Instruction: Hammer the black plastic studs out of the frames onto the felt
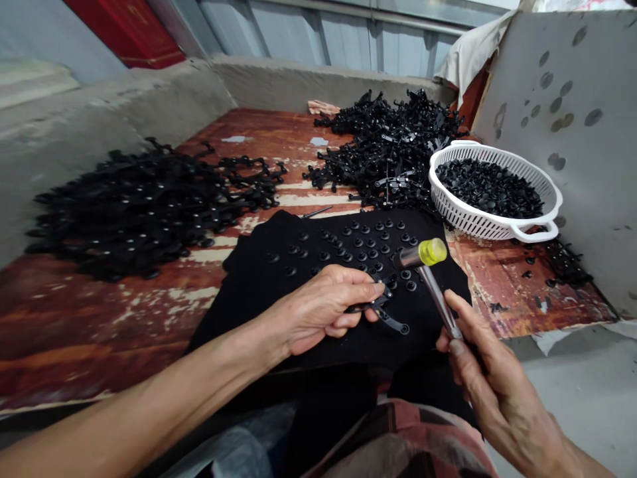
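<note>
My left hand (331,305) is closed round a black jointed plastic part (391,320), whose curved arm sticks out to the right over the black cloth (243,309). In my right hand (492,372) is a mallet (438,292) with a metal handle and a yellow translucent face. Its head is raised beside the left hand's fingertips, over the cloth. Several small round black caps (358,243) with raised centres lie spread on the cloth behind my left hand. The far end of the held part is hidden by my fingers.
A large heap of black parts (134,206) lies at the left, and another pile (393,146) at the back. A white slotted basket (497,226) full of small black caps stands at the right. A grey spotted panel (572,133) bounds the right side.
</note>
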### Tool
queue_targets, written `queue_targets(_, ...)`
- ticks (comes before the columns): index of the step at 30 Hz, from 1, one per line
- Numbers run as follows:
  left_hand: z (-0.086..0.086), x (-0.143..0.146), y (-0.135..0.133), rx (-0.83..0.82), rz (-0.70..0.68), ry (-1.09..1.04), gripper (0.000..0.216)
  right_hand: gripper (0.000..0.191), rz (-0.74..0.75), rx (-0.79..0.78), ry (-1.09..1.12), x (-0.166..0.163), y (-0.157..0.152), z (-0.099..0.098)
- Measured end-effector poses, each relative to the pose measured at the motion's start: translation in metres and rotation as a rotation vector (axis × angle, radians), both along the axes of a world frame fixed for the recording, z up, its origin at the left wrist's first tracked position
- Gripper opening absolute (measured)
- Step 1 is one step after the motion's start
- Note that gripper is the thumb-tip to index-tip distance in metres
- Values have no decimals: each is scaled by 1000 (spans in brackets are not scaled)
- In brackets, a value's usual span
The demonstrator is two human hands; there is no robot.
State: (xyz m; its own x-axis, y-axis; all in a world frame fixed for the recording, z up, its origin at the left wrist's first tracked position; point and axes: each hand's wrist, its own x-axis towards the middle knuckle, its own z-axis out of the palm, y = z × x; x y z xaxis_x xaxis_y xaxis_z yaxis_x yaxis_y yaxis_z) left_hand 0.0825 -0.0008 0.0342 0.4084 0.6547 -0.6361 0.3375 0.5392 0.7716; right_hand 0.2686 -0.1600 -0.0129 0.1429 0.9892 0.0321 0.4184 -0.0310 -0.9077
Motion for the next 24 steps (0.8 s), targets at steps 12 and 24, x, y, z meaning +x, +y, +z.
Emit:
queue_targets(12,-7,-5,2,-1,-13,-57,30,47,-120,-36,225,-1,-5,-5)
queue_targets(24,-4,-4,-1,0,-8,-34,30,45,-128,-20,248,0,-5,-7)
